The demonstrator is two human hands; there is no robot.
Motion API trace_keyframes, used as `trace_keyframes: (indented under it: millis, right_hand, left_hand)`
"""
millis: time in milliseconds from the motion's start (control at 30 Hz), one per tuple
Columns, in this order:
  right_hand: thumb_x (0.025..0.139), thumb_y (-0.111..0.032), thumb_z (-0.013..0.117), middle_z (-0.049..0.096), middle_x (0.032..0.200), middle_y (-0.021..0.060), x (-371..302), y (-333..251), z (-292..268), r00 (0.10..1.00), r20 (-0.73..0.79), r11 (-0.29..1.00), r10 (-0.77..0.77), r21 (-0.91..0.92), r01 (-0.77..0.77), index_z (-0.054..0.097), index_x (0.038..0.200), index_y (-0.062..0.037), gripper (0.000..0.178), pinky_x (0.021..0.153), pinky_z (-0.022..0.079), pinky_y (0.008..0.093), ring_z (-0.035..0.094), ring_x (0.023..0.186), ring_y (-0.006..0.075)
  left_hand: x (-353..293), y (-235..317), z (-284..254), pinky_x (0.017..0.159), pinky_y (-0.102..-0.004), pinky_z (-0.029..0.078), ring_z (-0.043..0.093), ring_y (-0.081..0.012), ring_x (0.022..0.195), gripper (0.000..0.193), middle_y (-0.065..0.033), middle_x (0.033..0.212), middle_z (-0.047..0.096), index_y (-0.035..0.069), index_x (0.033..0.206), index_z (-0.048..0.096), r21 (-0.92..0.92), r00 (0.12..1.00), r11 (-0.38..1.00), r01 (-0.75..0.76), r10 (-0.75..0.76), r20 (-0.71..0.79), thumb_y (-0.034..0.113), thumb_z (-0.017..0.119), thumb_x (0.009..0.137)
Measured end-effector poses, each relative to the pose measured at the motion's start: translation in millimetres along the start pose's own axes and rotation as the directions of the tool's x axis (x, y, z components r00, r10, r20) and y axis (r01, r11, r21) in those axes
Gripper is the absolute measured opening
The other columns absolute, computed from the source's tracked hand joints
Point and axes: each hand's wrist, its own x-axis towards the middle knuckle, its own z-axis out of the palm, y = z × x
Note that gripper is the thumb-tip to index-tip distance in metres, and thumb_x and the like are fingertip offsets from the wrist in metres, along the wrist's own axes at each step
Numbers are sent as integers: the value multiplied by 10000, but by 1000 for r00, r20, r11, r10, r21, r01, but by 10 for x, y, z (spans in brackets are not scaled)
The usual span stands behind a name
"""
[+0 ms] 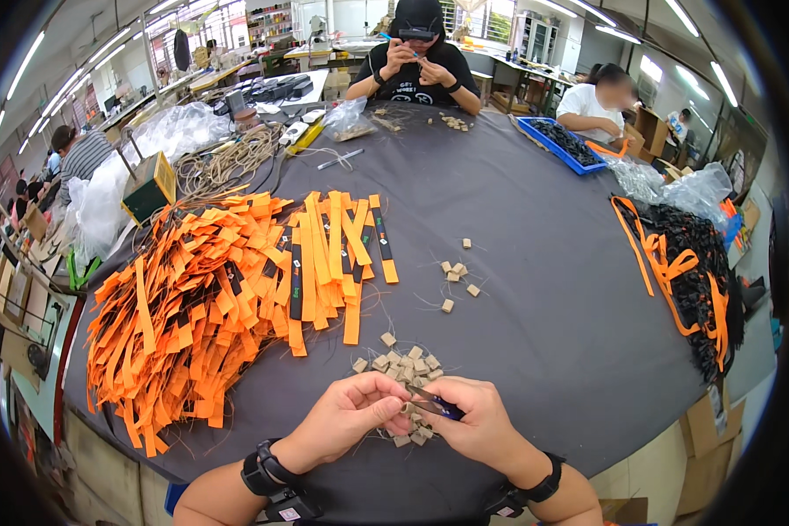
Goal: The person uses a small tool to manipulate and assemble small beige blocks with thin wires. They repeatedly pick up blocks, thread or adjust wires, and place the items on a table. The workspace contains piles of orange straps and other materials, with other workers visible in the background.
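Observation:
Close to me at the table's front, my left hand (352,417) is closed, with thumb and fingers pinching a small beige fabric piece (407,408). My right hand (480,422) is wrapped around a pair of thread snips (447,407) with dark blue handles. Their blades point left and reach the piece at my left fingertips. Whether the blades touch a thread is too small to tell. Beneath and just beyond my hands lies a pile of similar small beige pieces (409,361), some trailing thin threads.
A large heap of orange and black strips (193,307) covers the table's left. Several loose beige pieces (452,270) lie ahead. Black cords with orange strips (688,272) are at the right, near a blue tray (579,161). A co-worker (416,66) sits opposite.

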Motion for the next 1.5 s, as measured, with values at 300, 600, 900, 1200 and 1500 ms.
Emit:
trace_keyframes:
  millis: [300, 600, 900, 1200, 1500]
  right_hand:
    - [753, -39, 690, 595, 762, 103, -31, -13, 64, 991, -109, 994, 75, -74, -83, 608, 946, 4, 214, 573, 455, 312, 573, 624, 220]
    - [772, -156, 732, 589, 820, 50, 5, -185, -103, 963, -234, 945, -133, -322, 53, 643, 1082, -84, 331, 539, 490, 298, 629, 644, 202]
    - [700, -170, 772, 519, 716, -25, -24, -78, -34, 912, -155, 767, -380, -604, 217, 703, 1060, -131, 369, 438, 381, 274, 490, 491, 134]
    - [700, -179, 774, 534, 717, -30, -16, -68, -29, 911, -155, 764, -382, -607, 217, 708, 1056, -134, 365, 433, 371, 273, 486, 484, 130]
    - [692, -182, 776, 537, 712, -32, -11, -77, -35, 913, -143, 754, -382, -620, 218, 709, 1048, -135, 365, 429, 370, 274, 488, 483, 129]
  left_hand:
    - [-12, -34, 78, 856, -300, 548, 669, -187, 938, 323, -129, 1058, 660, -56, 1239, 540, 46, 999, 998, -44, 45, -29, 64, 577, 942]
    - [-7, -8, 47, 950, -387, 495, 627, -250, 1026, 316, -147, 1165, 603, -53, 1264, 510, -30, 989, 990, -140, 138, -60, 69, 499, 973]
    - [18, -21, 0, 945, -382, 496, 623, -249, 1035, 330, -113, 1215, 577, -36, 1285, 493, -53, 987, 986, -160, 157, -45, 74, 501, 974]
    - [22, -13, 17, 933, -335, 501, 622, -229, 1033, 304, -82, 1141, 539, -44, 1255, 521, 27, 980, 981, -192, 193, -48, 48, 510, 966]
    - [23, -9, 13, 934, -329, 498, 620, -228, 1031, 304, -71, 1101, 529, -48, 1253, 525, 37, 981, 982, -185, 187, -47, 57, 515, 967]
